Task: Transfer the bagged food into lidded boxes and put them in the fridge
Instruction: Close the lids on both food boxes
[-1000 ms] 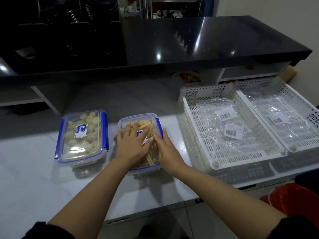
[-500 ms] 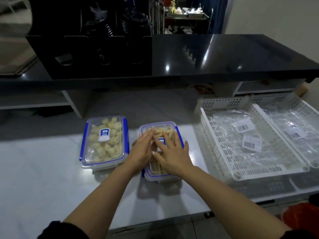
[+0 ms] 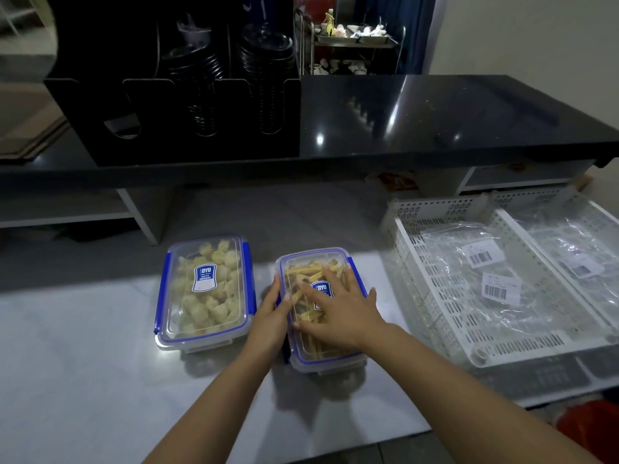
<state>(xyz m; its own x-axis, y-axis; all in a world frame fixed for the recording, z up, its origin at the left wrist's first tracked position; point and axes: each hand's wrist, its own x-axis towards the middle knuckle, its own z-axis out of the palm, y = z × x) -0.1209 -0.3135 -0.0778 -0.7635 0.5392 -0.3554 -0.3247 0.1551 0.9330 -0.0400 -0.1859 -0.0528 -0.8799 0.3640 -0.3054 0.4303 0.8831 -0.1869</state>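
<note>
Two clear lidded boxes with blue clips stand side by side on the white counter (image 3: 83, 363). The left box (image 3: 204, 289) holds pale round pieces and its lid is on. In the right box (image 3: 330, 358) lie yellow sticks. My right hand (image 3: 338, 313) lies flat on that box's lid with its fingers spread over the blue label. My left hand (image 3: 271, 316) is against the same box's left edge, its fingers stretched along the rim by the blue clip. Neither hand lifts the box.
A white perforated basket (image 3: 432, 303) with empty clear bags (image 3: 475, 262) sits right of the boxes, and a second basket (image 3: 599, 229) beyond it. A black raised shelf (image 3: 435, 115) overhangs the back, bearing a black holder (image 3: 187, 105) of cup lids. Something red (image 3: 589, 426) lies below the counter's right edge.
My left hand slid off the top of the lid to the box's left edge. My right hand moved from the right side onto the middle of the lid. The view tilted upward.
</note>
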